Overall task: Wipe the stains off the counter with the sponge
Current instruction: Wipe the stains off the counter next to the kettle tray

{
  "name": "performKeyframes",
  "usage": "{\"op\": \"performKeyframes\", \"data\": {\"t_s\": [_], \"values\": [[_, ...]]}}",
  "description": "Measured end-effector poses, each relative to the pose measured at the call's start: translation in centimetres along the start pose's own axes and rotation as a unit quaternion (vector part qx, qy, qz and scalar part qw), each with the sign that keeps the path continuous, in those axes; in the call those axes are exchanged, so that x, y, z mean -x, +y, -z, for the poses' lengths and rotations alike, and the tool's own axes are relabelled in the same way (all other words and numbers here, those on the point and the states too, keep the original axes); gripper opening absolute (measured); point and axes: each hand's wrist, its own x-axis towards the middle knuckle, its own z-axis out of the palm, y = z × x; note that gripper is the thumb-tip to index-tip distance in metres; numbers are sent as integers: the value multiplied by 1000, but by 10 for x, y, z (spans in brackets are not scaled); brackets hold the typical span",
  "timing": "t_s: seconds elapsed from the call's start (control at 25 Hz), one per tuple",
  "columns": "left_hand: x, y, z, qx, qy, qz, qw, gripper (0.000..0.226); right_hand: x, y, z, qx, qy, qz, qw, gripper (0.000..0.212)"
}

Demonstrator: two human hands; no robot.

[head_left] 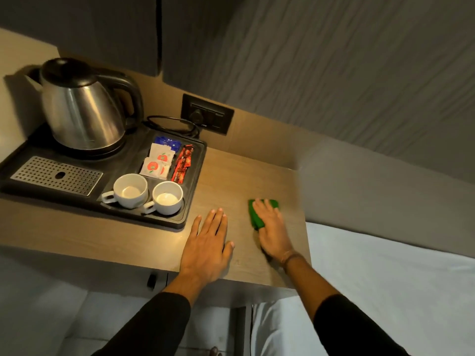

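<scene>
**Sponge pressed to counter**

A green sponge (259,211) is pinned flat on the wooden counter (244,176) near its right edge, under the right hand (272,232), whose fingers are laid over it. The left hand (208,247) is spread open, palm down, holding nothing, beside a black tray (190,201) with two white cups (149,194).
</scene>
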Motion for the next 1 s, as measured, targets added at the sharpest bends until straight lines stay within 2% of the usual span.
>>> {"op": "performKeyframes", "data": {"t_s": [0.08, 0.12, 0.24, 0.32, 0.36, 0.44, 0.52, 0.6, 0.64, 0.8, 0.88, 0.92, 1.0], "values": [[0, -1, -3, 5, 4, -3, 1000, 75, 50, 2, -20, 15, -37, 73, 997, 84], [0, -1, -5, 10, 4, -3, 1000, 75, 80, 10, -23, 21, -39, 79, 996, 83], [-4, -3, -7, 8, 6, -3, 1000, 76, 92, 29, -8, 2, 17, 11, 1000, 82], [-3, -2, -8, 12, 0, -3, 1000, 76, 63, 15, -8, 5, 63, -83, 995, 80], [0, -2, -9, 12, -1, -6, 1000, 76, 56, 1, -10, -6, 75, -103, 992, 80], [0, -3, -7, 20, -8, -9, 1000, 75, 59, -22, -26, -12, 46, -58, 997, 84], [-6, -5, 1, 22, -26, -11, 999, 75, 86, -22, -43, -1, 14, 23, 1000, 89], [19, 2, 27, -7, 9, 14, 1000, 73, 125, -22, -28, 9, 18, 81, 996, 90], [14, 1, 24, 3, -10, 15, 1000, 72, 117, -8, -27, 5, 43, 61, 997, 89], [51, 11, 19, -38, 11, 16, 999, 70, 99, -8, -7, 30, 35, -17, 999, 79], [66, 7, 19, -37, 18, 20, 999, 70, 91, -16, -9, 31, 49, -28, 998, 80], [80, 10, 21, -40, 42, 35, 998, 70, 97, -21, -9, 34, 50, -9, 998, 82], [130, 24, 26, -56, 70, 92, 992, 71, 124, -36, -16, 67, 32, 90, 993, 85]]}}
